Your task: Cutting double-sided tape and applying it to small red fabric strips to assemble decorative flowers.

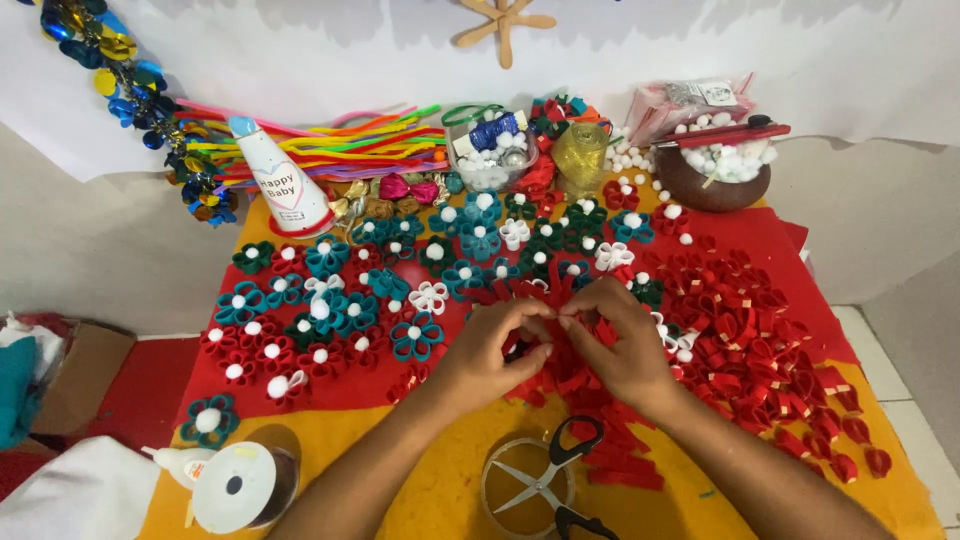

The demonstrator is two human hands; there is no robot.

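Nearest me, a pair of black-handled steel scissors (pixel 548 478) lies open across a clear round tape roll (pixel 527 487), and to its left a white ribbon spool (pixel 235 486) sits on the yellow-and-red felt-covered table (pixel 440 490). Just beyond, my left hand (pixel 490 352) and right hand (pixel 618 340) meet over a loose heap of red folded ribbon petals (pixel 570 375); both are pinched nearly shut, thumb against fingertips, on one small red ribbon piece (pixel 553 330) held between them above the heap. To do this well, I judge I should keep the fold tight at its base, press the ends square to each other and hold the pinch close to the tips so the loop does not spring open. More red petals (pixel 745 330) spread out to my right, and finished teal, green and red ribbon flowers with white pompom centres (pixel 400 290) lie in rows further back, well apart from my fingers.
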